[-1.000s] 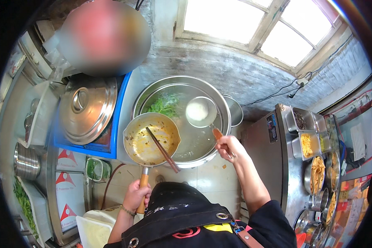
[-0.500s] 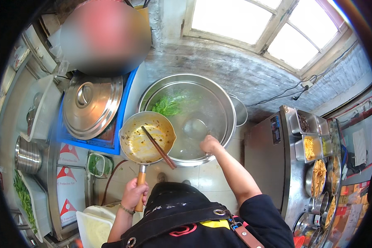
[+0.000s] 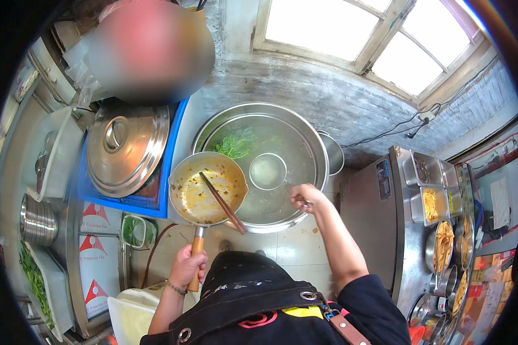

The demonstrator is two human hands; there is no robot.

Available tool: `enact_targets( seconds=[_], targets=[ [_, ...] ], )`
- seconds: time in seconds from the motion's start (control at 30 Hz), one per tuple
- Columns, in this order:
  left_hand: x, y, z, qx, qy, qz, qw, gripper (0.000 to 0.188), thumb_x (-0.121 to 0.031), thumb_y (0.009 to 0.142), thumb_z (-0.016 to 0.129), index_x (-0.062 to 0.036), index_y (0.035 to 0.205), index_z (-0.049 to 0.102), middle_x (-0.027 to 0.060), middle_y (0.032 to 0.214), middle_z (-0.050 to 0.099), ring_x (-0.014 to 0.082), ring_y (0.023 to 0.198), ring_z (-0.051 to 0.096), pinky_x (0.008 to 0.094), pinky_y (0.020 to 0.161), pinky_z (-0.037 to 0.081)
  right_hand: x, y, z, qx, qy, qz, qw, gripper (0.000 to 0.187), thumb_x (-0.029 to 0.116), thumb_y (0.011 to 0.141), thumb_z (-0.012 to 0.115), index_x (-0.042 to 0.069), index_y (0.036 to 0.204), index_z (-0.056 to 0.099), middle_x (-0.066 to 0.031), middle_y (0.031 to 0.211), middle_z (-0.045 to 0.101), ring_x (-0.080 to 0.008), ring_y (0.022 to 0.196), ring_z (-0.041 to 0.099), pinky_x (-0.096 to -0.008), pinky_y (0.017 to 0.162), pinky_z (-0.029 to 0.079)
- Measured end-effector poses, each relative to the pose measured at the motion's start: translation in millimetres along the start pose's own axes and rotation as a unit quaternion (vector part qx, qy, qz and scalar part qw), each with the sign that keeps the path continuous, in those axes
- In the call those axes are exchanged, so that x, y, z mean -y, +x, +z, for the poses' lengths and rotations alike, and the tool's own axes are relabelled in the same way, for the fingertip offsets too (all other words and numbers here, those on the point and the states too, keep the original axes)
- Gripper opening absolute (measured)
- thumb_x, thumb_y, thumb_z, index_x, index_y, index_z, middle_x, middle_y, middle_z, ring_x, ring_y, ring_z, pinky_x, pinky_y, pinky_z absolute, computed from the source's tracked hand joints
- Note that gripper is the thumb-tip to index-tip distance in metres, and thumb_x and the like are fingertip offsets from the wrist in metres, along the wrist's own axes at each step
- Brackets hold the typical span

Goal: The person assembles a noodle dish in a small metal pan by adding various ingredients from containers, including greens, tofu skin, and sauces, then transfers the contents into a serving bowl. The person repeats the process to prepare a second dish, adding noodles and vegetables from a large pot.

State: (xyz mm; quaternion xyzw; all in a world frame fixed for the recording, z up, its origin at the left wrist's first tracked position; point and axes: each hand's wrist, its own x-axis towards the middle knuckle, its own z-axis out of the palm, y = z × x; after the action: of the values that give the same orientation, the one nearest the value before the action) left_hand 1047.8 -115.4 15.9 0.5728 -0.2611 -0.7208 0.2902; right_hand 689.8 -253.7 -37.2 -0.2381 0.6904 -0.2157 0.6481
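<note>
Floor beside pot rim, left grip clamped on saucepan, right grip on scoop

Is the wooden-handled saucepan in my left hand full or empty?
Nearly empty: the saucepan shows bare metal streaked with yellowish-brown residue, and only chopsticks rest in it, their ends past the rim.

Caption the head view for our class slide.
Left hand holds a pan with chopsticks leaning in it; right hand holds a round scoop at a large pot with greens.
</note>
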Motion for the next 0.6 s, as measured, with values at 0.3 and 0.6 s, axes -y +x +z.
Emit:
enact_targets(
  seconds=[0.3, 0.6],
  targets=[
    [-0.2, 13.0, 9.1, 0.02, 0.004, 0.001, 1.0, 0.01, -0.004, 0.077, 0.057, -0.0049, 0.081, 0.048, 0.0033, 0.06, 0.05, 0.0102, 0.041, 0.048, 0.0261, 0.035, 0.043, 25.7, -128.0, -32.1, 0.028, 0.016, -0.151, 0.988, 0.017, 0.006, 0.074, 0.055, 0.003, 0.091, 0.053, -0.0026, 0.058, 0.052, -0.0073, 0.035, 0.041, -0.0211, 0.029, 0.028],
    [-0.8, 18.0, 26.6, 0.025, 0.031, -0.004, 0.999, 0.009, -0.008, 0.079, 0.056, -0.0061, 0.081, 0.048, 0.0022, 0.061, 0.05, 0.0093, 0.043, 0.048, 0.0254, 0.037, 0.043, 4.4, -121.2, -28.6, -0.005, 0.058, -0.159, 0.986, 0.033, 0.006, 0.076, 0.052, 0.003, 0.109, 0.048, -0.0021, 0.056, 0.048, -0.0095, 0.032, 0.038, -0.0236, 0.028, 0.024]
  ],
)
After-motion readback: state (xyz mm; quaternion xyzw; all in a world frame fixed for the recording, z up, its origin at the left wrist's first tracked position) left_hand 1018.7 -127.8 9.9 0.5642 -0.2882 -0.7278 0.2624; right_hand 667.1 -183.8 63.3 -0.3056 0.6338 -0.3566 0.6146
